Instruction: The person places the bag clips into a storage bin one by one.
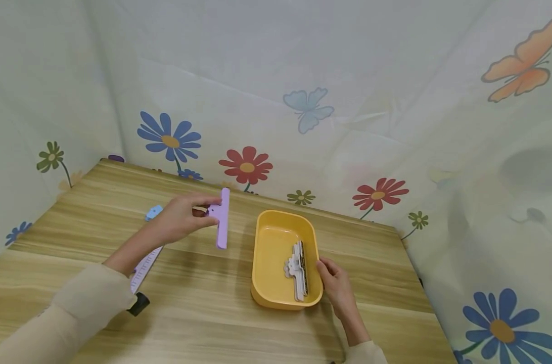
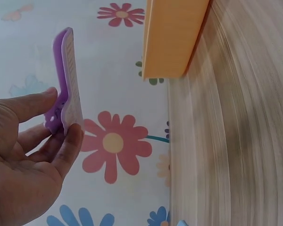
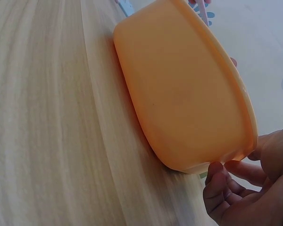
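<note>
Purple clip in left hand, fingertip pinch

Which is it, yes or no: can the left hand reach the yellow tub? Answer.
Probably yes: the left hand hovers beside the yellow tub, with only the purple clip in its fingers between them.

Flowered cloth behind a wood-grain desk
An orange butterfly shows at two o'clock, a blue flower at four.
</note>
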Motion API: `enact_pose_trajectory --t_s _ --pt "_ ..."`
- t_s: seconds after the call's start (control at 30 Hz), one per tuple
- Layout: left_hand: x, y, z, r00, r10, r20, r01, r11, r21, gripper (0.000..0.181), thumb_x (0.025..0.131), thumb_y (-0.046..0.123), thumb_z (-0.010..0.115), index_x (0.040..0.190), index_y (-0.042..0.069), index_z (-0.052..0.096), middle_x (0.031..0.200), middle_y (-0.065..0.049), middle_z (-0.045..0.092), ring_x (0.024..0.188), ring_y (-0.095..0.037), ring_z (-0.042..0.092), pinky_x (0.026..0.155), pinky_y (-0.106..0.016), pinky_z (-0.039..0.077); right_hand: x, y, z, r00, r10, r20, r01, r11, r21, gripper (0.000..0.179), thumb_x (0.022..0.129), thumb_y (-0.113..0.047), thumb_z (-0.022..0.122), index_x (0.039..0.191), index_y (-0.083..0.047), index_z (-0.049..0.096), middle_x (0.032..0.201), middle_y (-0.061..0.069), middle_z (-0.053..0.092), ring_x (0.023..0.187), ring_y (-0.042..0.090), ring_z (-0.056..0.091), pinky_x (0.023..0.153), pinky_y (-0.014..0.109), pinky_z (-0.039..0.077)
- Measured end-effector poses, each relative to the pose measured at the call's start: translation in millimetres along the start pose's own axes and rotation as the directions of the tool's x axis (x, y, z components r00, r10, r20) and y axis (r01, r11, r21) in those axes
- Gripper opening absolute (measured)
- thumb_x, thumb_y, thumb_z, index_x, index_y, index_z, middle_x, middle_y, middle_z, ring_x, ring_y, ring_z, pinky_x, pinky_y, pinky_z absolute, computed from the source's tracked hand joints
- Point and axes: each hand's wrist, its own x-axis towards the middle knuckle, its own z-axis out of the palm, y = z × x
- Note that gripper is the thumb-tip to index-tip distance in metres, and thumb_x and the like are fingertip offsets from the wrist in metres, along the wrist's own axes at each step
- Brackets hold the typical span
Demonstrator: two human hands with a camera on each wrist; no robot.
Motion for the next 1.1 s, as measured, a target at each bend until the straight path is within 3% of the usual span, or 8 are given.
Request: enact_pose_trajectory --t_s 0.43,0.73,1.1 --pt "4.0 3.7 23.7 0.999 -0.023 0.042 0.022 1.0 0.018 0.052 0.085 0.023 0.07 0.132 0.01 0.054 0.127 -0.008 0.055 0.105 -0.024 0.058 0.083 -0.036 0.051 0.4 3 -1 1.0 -0.017 0.002 0.017 1.0 -0.01 0.036 0.095 -0.03 0.054 0.121 -0.006 0.061 0.117 0.012 0.06 0.103 0.023 0.057 0.081 0.033 0.05" --pt "10.1 12.2 39.1 0.997 -0.008 0.078 0.008 1.0 0.008 0.048 0.085 0.02 0.069 0.13 0.008 0.055 0.126 -0.007 0.056 0.106 -0.023 0.058 0.084 -0.035 0.051 0.9 3 -1 1.0 -0.015 -0.006 0.015 1.0 -0.021 0.035 0.095 -0.03 0.054 0.12 -0.006 0.061 0.116 0.011 0.061 0.102 0.022 0.057 0.08 0.032 0.05" --pt "20.4 15.8 64.5 0.997 0.007 0.08 -0.001 0.998 -0.071 0.047 0.08 0.013 0.074 0.124 0.003 0.059 0.12 -0.008 0.059 0.102 -0.019 0.056 0.081 -0.028 0.051 1.8 3 -1 1.0 -0.015 -0.006 0.015 1.0 -0.009 0.035 0.094 -0.027 0.055 0.119 -0.004 0.062 0.112 0.014 0.062 0.097 0.023 0.059 0.076 0.029 0.051"
